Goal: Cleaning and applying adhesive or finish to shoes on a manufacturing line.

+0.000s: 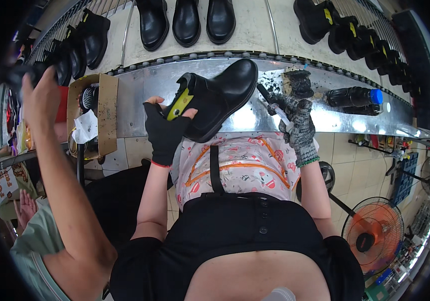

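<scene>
My left hand [166, 131], in a black fingerless glove, is closed on the shaft of a black ankle boot [220, 93]. The boot is tilted over the near edge of the metal ledge, toe pointing up and to the right; a yellow tab [181, 103] shows beside my fingers. Right of the boot, my right hand [301, 131] wears a grey knitted glove with dark stains. Its fingers are curled around a slim tool [280, 114] with a whitish body and dark end, whose exact kind I cannot make out. The tool is apart from the boot.
A blackened block [298, 83] lies amid dark crumbs on the metal ledge [134, 103], left of a dark bottle with a blue cap [350, 97]. A cardboard box [107, 113] holds a brush. Boots [186, 22] line the conveyor beyond. At left a co-worker's arm [57, 150] is raised; a fan [373, 236] stands right.
</scene>
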The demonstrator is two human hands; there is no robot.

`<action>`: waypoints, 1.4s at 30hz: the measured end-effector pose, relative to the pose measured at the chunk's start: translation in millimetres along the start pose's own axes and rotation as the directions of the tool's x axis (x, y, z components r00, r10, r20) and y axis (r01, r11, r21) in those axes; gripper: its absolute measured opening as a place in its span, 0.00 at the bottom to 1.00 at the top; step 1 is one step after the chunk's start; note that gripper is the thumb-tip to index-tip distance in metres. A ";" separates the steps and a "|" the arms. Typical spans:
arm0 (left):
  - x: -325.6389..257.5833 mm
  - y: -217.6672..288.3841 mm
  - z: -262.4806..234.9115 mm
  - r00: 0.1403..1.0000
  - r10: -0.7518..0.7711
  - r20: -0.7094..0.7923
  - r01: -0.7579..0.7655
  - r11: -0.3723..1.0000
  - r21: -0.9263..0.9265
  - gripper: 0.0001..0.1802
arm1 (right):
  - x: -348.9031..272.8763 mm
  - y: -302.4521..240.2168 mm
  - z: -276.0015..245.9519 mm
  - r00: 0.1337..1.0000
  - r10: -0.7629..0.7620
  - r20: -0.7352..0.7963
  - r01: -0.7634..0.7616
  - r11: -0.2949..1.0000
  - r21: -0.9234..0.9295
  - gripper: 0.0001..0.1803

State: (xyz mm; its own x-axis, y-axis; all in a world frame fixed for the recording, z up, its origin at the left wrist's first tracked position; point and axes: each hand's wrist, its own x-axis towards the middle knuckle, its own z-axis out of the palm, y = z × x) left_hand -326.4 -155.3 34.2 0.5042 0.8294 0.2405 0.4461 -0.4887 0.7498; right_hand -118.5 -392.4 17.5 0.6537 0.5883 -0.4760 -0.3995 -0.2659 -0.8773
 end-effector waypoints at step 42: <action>-34.7 48.1 46.1 0.590 -0.229 0.774 0.802 0.271 -0.532 0.27 | -101.0 -41.0 -26.4 0.867 -0.419 0.268 0.493 0.652 -0.575 0.22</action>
State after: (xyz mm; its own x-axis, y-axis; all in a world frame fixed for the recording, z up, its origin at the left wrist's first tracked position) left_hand -288.4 -220.0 33.5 0.7677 0.3920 -0.5069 0.1320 0.6773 0.7237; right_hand -151.2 -461.0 99.9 0.5623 0.8264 -0.0286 0.4315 -0.3228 -0.8424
